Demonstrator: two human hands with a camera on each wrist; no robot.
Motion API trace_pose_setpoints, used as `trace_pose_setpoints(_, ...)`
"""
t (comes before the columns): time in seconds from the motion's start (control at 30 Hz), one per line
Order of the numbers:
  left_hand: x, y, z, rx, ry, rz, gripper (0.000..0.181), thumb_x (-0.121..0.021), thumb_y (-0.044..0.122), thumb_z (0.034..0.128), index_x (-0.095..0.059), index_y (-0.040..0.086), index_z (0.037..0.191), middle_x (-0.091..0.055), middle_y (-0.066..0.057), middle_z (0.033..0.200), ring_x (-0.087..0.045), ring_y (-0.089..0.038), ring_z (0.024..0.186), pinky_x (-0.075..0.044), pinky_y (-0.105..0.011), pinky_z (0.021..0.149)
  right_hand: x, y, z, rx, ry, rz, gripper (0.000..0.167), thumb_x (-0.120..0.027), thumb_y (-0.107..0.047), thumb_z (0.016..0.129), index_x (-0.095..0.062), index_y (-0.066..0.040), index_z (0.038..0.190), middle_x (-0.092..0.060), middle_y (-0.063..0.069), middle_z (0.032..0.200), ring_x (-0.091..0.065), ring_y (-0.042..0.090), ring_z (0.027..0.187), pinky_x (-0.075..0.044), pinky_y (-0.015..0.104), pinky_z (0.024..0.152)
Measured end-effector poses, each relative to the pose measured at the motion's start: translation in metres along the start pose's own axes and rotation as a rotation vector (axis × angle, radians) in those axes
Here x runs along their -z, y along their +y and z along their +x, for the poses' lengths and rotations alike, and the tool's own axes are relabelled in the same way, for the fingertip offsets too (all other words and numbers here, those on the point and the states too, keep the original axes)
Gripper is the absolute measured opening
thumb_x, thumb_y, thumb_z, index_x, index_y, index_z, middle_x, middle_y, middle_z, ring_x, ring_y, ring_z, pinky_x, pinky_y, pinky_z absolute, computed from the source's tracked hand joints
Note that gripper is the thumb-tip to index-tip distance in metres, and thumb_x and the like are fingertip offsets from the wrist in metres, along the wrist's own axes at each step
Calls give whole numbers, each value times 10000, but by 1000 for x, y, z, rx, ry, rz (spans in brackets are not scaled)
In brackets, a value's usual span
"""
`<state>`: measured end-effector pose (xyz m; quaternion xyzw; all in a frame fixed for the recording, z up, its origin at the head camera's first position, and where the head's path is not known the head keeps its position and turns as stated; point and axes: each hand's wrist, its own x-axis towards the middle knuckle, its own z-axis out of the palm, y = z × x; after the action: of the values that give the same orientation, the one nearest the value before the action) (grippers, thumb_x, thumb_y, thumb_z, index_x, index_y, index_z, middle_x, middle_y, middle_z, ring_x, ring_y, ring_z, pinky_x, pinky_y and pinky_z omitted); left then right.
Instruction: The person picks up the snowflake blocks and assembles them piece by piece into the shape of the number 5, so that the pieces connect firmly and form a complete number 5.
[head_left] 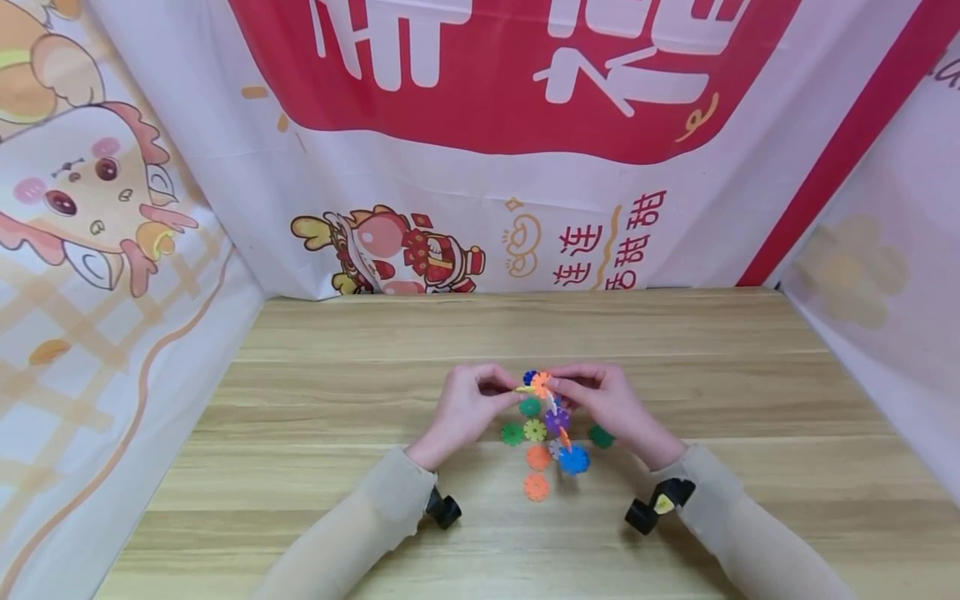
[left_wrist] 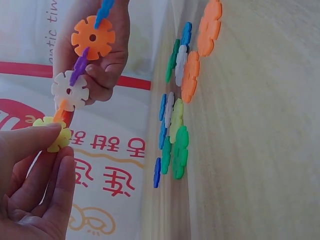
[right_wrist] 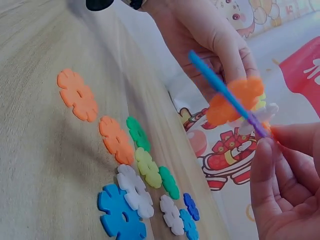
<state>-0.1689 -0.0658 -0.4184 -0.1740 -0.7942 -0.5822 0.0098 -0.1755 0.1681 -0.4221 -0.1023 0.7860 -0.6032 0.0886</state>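
Observation:
A chain of interlocking snowflake discs hangs between the two hands above the table. In the left wrist view it runs from a yellow disc (left_wrist: 61, 141) through a small orange piece and a white disc (left_wrist: 75, 94). A purple disc (left_wrist: 80, 67), an orange disc (left_wrist: 104, 44) and a blue disc (left_wrist: 105, 12) follow. My left hand (head_left: 467, 406) pinches the yellow disc between thumb and fingers. My right hand (head_left: 617, 408) grips the chain near its middle, by the purple disc; in the right wrist view its fingertips (right_wrist: 265, 150) partly hide the joint there.
Loose discs lie flat on the wooden table (head_left: 337, 467) below the hands: orange discs (right_wrist: 77, 95), a large blue disc (right_wrist: 120, 212), white, yellow and several green ones. A printed cloth (head_left: 450, 167) stands behind the table, with more cloth at both sides.

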Motion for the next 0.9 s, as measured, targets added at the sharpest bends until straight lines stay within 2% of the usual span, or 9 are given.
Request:
trace_pose_setpoints(0.17,0,0,1,-14,-5,3,112,-821,5,843,-768,103,857,-729,29,847,-682,-152,757,-587,-302,695,-1,-3,0,-12,-1,-2,317,-735,-304,967,-749,-45,1150,-749,86,1047,-704,258,877,-596,328,788)
trace_pose_setpoints(0.47,1,-2,0,-57,-23,48,115,-815,0,847,-758,97,824,-722,47,814,-678,-118,741,-582,-288,691,-5,-6,0,12,7,4,204,-740,-183,961,-754,-24,1088,-747,97,967,-699,244,818,-606,341,749)
trace_pose_setpoints(0.9,-2,-5,-2,-52,-23,53,119,-795,-21,858,-755,88,832,-728,37,826,-689,-117,765,-587,-285,714,-15,-4,-2,-8,47,30,196,-735,-149,964,-738,22,1059,-741,114,932,-682,207,759,-598,296,685)
